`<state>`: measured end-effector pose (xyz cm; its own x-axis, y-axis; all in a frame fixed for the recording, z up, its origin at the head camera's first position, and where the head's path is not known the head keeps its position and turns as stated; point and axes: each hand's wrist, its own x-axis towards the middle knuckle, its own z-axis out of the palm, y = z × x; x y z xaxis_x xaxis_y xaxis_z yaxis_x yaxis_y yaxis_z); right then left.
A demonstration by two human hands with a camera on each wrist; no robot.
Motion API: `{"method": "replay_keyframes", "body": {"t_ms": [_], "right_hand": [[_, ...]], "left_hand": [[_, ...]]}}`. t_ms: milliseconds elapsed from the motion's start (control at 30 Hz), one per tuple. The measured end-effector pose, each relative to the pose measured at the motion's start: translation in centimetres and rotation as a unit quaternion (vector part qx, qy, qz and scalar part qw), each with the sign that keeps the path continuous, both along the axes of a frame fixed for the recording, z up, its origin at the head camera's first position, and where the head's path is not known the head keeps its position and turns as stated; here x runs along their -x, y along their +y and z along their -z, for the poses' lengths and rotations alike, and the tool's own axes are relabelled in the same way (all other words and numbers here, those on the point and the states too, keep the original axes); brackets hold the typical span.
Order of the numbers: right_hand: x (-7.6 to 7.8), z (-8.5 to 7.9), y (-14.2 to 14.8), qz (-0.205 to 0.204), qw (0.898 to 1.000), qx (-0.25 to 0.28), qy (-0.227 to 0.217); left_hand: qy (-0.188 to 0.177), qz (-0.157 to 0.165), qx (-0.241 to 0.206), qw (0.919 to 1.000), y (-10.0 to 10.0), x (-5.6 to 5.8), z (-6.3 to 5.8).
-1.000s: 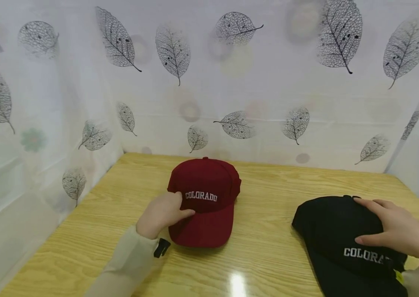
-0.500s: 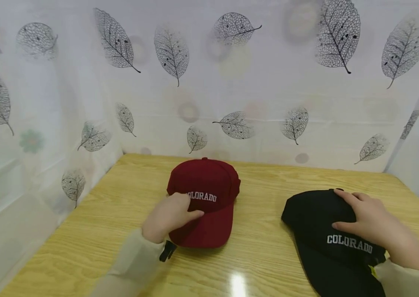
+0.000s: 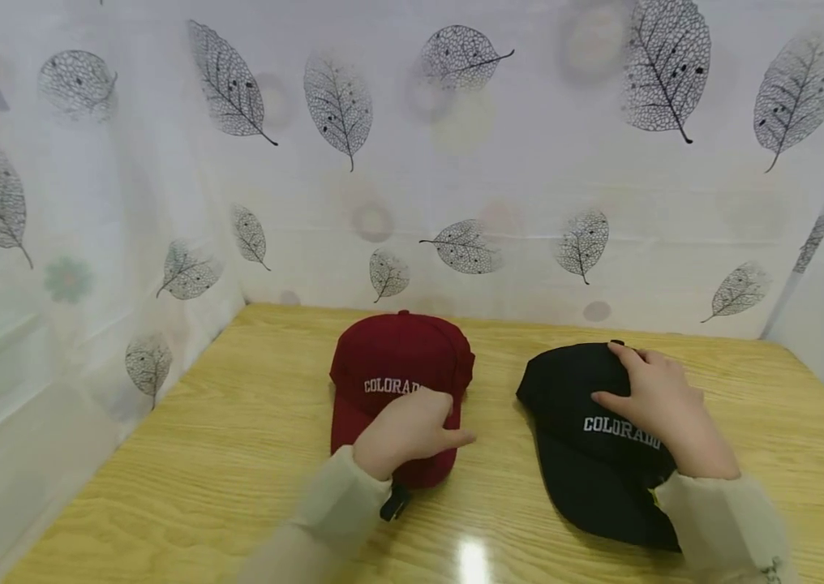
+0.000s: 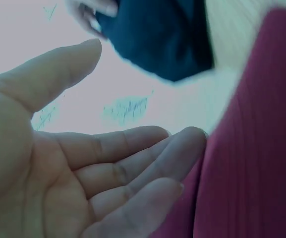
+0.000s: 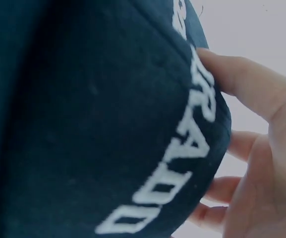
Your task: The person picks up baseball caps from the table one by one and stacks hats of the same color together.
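Observation:
A dark red baseball cap (image 3: pixel 399 349) with white COLORADO lettering sits on the table, brim toward me. My left hand (image 3: pixel 412 430) hovers in front of its brim, thumb out to the right. In the left wrist view the left hand (image 4: pixel 83 168) shows a bare palm with loosely bent fingers; whether the fingertips touch the red cap (image 4: pixel 261 148) I cannot tell. To the right, my right hand (image 3: pixel 663 401) grips the crown of a black baseball cap (image 3: pixel 565 389) with the same lettering. Its thumb lies on the front in the right wrist view, and the cap (image 5: pixel 98 109) hides some fingertips.
A light wood-grain table (image 3: pixel 237 454) carries both caps. White curtains (image 3: pixel 295 203) with leaf prints hang along its back and sides. A yellow bit (image 3: pixel 654 497) shows at the black cap's edge by the right sleeve. A gap of table separates the caps.
My right hand has brought the black cap left and farther back, closer to the red cap. My left hand has slid right across the red cap's front; the red cap has stayed put.

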<state>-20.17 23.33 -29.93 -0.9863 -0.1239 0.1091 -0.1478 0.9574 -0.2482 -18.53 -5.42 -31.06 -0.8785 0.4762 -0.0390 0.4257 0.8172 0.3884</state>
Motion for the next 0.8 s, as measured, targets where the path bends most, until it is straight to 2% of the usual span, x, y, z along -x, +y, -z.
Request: {"method": "replay_keyframes", "body": {"t_ms": [200, 333, 433, 567, 667, 733, 800], "right_hand": [[0.4, 0.0, -0.8, -0.008, 0.999, 0.041, 0.008], [0.4, -0.4, 0.3, -0.013, 0.995, 0.094, 0.019], [0.3, -0.6, 1.8, 0.008, 0.992, 0.124, 0.015], [-0.1, -0.3, 4.7, 0.019, 0.992, 0.116, -0.037], [-0.3, 0.4, 6.8, 0.010, 0.991, 0.102, -0.088], [-0.3, 1.0, 7.8, 0.003, 0.984, 0.119, -0.132], [-0.1, 1.5, 8.4, -0.003, 0.972, 0.146, -0.185]], "left_hand": [[-0.025, 0.043, 0.019, 0.9986, 3.8, 0.7, 0.9], [-0.060, 0.071, 0.028, 0.9953, 6.0, 0.8, 1.8], [-0.084, 0.076, 0.032, 0.9931, 6.8, 0.7, 2.4], [-0.095, 0.074, 0.038, 0.9920, 7.2, 0.6, 2.9], [-0.098, 0.084, 0.036, 0.9909, 7.4, 0.6, 3.0], [-0.102, 0.096, 0.036, 0.9895, 7.4, 0.6, 3.0], [-0.108, 0.105, 0.038, 0.9878, 7.4, 0.6, 3.0]]}}
